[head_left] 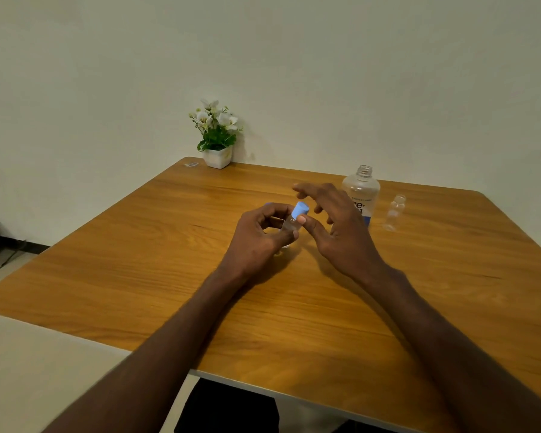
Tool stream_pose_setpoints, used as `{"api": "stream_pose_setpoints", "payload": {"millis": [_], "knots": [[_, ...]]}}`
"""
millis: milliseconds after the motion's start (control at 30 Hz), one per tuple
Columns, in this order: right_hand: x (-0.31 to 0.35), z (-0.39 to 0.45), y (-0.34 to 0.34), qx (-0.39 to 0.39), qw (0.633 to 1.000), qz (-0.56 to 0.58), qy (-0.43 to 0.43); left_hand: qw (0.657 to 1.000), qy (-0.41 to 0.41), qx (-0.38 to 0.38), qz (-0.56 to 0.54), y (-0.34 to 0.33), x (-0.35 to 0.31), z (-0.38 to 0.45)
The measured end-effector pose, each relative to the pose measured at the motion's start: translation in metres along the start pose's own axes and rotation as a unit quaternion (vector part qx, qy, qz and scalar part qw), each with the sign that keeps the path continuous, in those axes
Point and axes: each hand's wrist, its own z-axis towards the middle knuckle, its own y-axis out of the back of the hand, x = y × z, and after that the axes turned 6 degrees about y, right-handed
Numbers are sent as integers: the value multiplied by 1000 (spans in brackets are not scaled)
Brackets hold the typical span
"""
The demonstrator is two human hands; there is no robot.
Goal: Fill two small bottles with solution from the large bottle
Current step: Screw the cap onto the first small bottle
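Observation:
My left hand (263, 235) grips a small clear bottle (289, 225) with a blue cap (301, 210), tilted, just above the wooden table (138, 260). My right hand (334, 223) is beside it; its thumb touches the blue cap and its fingers are spread above. The large clear bottle (362, 190) stands uncapped behind my right hand, partly hidden by it. A second small clear bottle (394, 213) stands uncapped to the right of the large one. A bit of blue (268, 204) shows behind my left hand.
A white pot of white flowers (216, 135) stands at the table's far edge against the wall, with a small clear scrap (191, 164) beside it. A pale surface (28, 370) adjoins the table at the near left.

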Motion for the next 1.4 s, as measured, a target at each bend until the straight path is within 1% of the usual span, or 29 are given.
{"api": "stream_pose_setpoints", "payload": {"millis": [100,233,433,600,733,833,933,1067,1167,1300,1400], "knots": [[-2,1,-1,-9,1000,-9,-3,1000,-3,2,2,0,0,0],[-3,2,0,1,1000,-9,-4,1000,-7,3,16,-1,2,2],[-2,3,3,-49,998,15,-22,1000,-4,14,-5,-1,4,2],[-1,-2,-5,-66,996,-50,-18,999,5,24,-24,-2,7,1],[4,-3,-14,-66,990,-119,-36,999,17,15,-30,-5,8,0],[8,-2,-17,-76,989,-119,-51,999,30,-5,-44,-4,8,3],[13,0,-20,-87,991,-96,-42,998,27,-37,-45,-3,7,5],[13,3,-13,-119,989,-75,-34,990,26,-136,-26,6,9,10],[8,2,-5,-137,986,-82,-38,981,38,-188,7,12,10,10],[6,0,-2,-127,987,-78,-56,971,55,-228,39,15,12,11],[5,-2,-4,-103,990,-73,-58,968,73,-235,57,17,16,14]]}}
